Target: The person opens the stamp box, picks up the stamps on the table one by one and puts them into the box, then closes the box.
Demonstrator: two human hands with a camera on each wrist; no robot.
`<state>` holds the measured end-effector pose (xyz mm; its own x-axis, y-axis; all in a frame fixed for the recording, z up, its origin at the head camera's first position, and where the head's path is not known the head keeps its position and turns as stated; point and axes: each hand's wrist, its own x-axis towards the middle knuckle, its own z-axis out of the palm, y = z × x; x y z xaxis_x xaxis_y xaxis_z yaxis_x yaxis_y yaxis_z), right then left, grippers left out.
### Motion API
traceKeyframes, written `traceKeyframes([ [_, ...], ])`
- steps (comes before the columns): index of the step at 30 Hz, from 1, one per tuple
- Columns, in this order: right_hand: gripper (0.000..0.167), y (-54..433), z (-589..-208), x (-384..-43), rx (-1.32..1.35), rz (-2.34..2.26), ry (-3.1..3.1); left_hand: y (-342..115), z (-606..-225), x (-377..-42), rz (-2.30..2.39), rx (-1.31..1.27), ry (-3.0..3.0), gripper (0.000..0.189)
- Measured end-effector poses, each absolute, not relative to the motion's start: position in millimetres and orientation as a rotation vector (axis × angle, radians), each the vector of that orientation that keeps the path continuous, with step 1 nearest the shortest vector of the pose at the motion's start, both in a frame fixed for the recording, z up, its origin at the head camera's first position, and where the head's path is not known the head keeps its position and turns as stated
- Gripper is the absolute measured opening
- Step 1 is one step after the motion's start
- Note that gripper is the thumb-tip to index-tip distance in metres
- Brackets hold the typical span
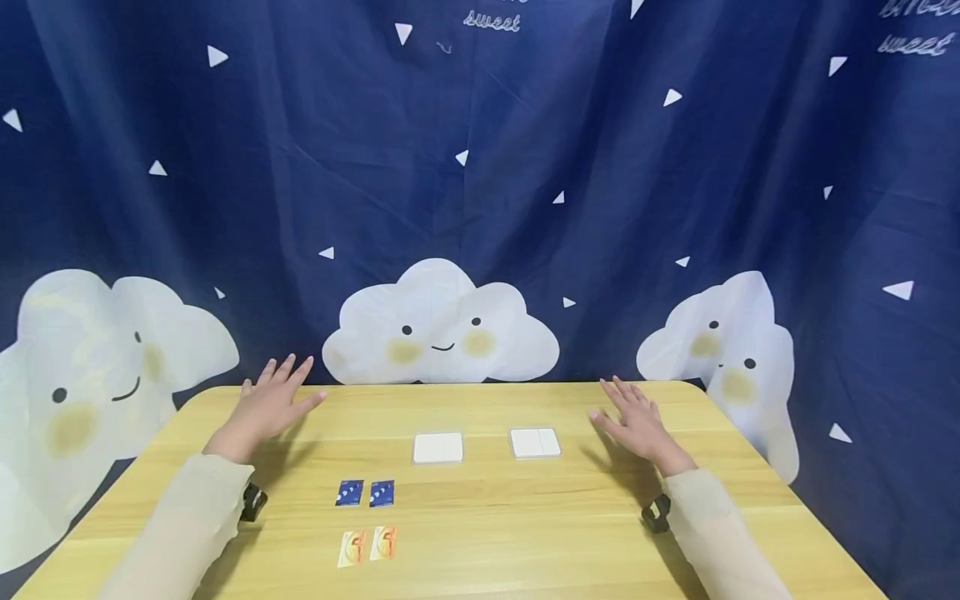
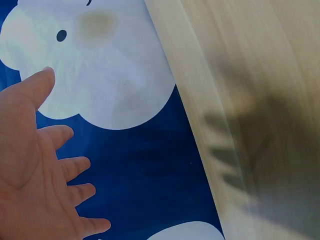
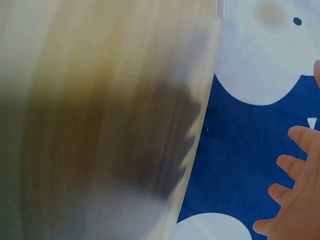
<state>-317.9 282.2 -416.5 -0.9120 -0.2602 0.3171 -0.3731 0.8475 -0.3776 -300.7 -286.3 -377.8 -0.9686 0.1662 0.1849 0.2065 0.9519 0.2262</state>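
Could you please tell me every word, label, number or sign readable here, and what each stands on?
"sweet": dark-blue fabric curtain, top centre.
"sweet": the same curtain, top right.
Lettering above each is cut off and unreadable.
Any print on the two blue rectangular cards and two orange-and-white rectangular cards is too small to read.

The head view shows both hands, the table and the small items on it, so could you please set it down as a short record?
left grip: outstretched, holding nothing
right grip: outstretched, holding nothing
blue cards: two, side by side
orange-and-white cards: two, nearer the person than the blue pair
white rectangular items: two, apart, between the hands
table: light wood grain
backdrop: dark blue, with smiling clouds
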Motion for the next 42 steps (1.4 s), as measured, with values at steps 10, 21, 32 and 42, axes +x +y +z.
traceKeyframes([
  [10, 0.068, 267, -419, -313, 0.595, 0.659, -2.752, -280, -387, -295, -0.379, -0.321, -2.921, 0.079],
  [21, 0.070, 250, -421, -312, 0.663, 0.802, -2.752, -267, -386, -291, -0.475, -0.371, -2.903, 0.074],
  [32, 0.072, 222, -422, -311, 0.742, 0.925, -2.761, -258, -391, -287, -0.508, -0.420, -2.888, 0.074],
  [42, 0.071, 197, -420, -309, 0.801, 0.997, -2.799, -239, -393, -284, -0.624, -0.560, -2.865, 0.071],
])
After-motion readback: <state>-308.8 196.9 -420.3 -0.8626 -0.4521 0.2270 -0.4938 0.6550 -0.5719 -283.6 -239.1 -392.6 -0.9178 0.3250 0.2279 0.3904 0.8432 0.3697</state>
